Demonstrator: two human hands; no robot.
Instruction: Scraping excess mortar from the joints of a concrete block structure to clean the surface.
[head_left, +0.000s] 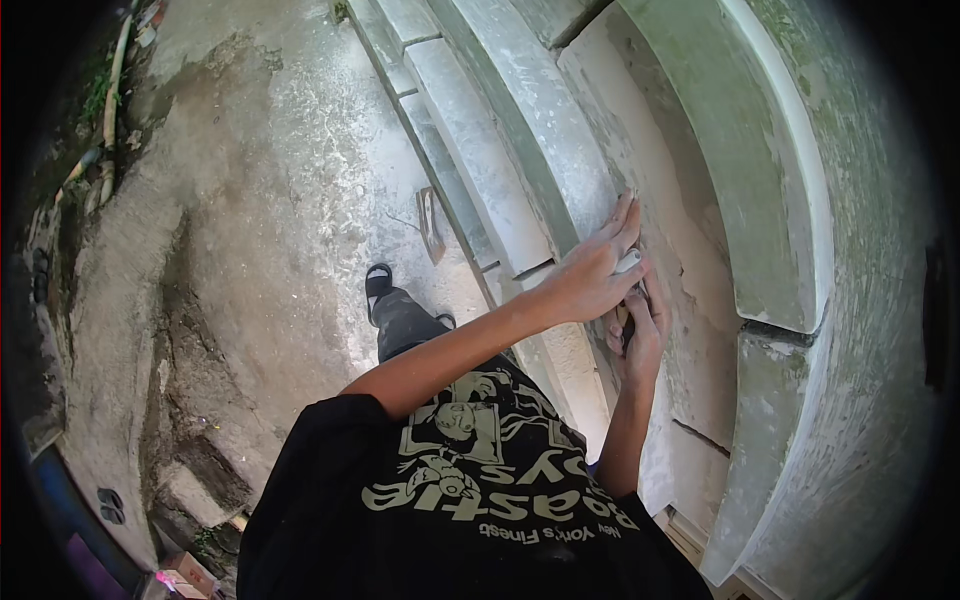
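Observation:
My left hand (596, 274) reaches across from the left, low over a pale cast concrete or plaster piece (555, 97). Its fingers close around a small tool with a pale grey rounded end (628, 261); the rest is largely hidden. Just below, my right hand (643, 330) is bent with its fingers curled in, touching or almost touching the left. A dark part (627, 334) shows inside its grip, perhaps of the same tool. Pale dust coats both hands. Shorter cast blocks (480, 157) lie to the left of this piece, and a dusty beige surface (675, 195) runs along its right.
A long greenish-grey ledge (750, 165) rises on the right beside a rough wall (862, 420). On the concrete floor (247, 247) lies a narrow flat tool or offcut (430, 225) near my sandalled foot (379, 279). Pipes (112, 105), slippers (111, 506) and a cardboard box (187, 576) are at the left.

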